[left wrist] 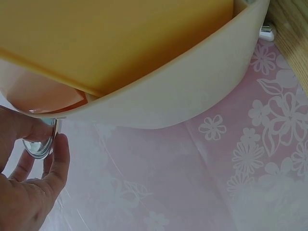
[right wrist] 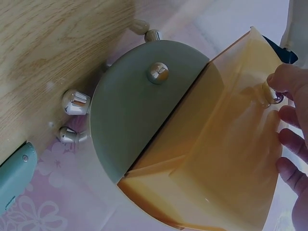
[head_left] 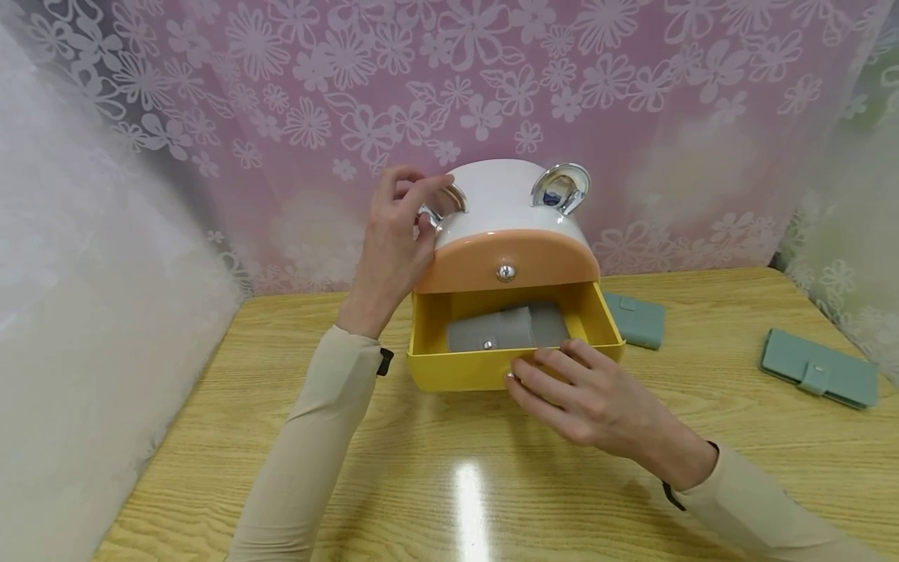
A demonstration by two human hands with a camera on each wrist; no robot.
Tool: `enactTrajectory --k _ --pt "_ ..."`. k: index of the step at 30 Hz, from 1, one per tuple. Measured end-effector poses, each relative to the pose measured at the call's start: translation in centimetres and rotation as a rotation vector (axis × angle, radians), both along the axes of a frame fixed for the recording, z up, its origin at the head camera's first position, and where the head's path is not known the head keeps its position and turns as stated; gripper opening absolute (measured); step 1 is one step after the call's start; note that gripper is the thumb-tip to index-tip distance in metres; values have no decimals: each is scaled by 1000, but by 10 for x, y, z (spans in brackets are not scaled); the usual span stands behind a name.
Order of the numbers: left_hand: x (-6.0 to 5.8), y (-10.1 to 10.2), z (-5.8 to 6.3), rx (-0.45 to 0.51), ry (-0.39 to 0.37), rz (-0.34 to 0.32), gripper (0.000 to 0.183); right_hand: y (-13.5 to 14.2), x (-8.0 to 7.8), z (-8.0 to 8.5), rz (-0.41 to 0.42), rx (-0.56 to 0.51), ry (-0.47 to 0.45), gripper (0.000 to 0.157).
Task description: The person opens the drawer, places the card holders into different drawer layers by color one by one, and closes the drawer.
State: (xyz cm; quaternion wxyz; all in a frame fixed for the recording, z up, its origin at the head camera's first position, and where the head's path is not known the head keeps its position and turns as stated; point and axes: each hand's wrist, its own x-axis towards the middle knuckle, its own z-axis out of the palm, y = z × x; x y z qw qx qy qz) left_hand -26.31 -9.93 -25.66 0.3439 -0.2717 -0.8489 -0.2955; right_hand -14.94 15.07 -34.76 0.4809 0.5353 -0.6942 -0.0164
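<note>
A rounded white drawer box [head_left: 495,191] with two shiny silver ears stands near the back of the table. My left hand [head_left: 396,234] grips its left ear [left wrist: 42,147] between thumb and fingers. Below the orange front [head_left: 463,261], the yellow drawer [head_left: 449,371] is pulled out. At its front edge my right hand [head_left: 586,402] pinches the silver knob [right wrist: 272,94], with several fingers lying along the drawer front. Inside the drawer lies a grey wallet with a snap [head_left: 485,332], and beside it a darker grey piece [head_left: 549,324], partly hidden by the drawer front and fingers.
A teal wallet [head_left: 639,320] lies just right of the box, partly behind the drawer. Farther right is another teal wallet [head_left: 818,371] with a strap. Under the yellow drawer is a green front [right wrist: 139,110]. A pink flowered curtain [head_left: 316,117] hangs behind the table.
</note>
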Motion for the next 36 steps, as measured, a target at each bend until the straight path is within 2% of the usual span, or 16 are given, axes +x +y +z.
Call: enactTrajectory --k 23,30,36 --pt "-1 -1 -1 1 36 -21 46 -2 -4 0 -10 -27 -31 30" --pt "-1 -1 -1 6 34 -33 46 0 -3 0 -71 30 -25 31" --pt "-1 -1 -1 7 30 -27 46 -1 -5 0 -44 4 -32 29"
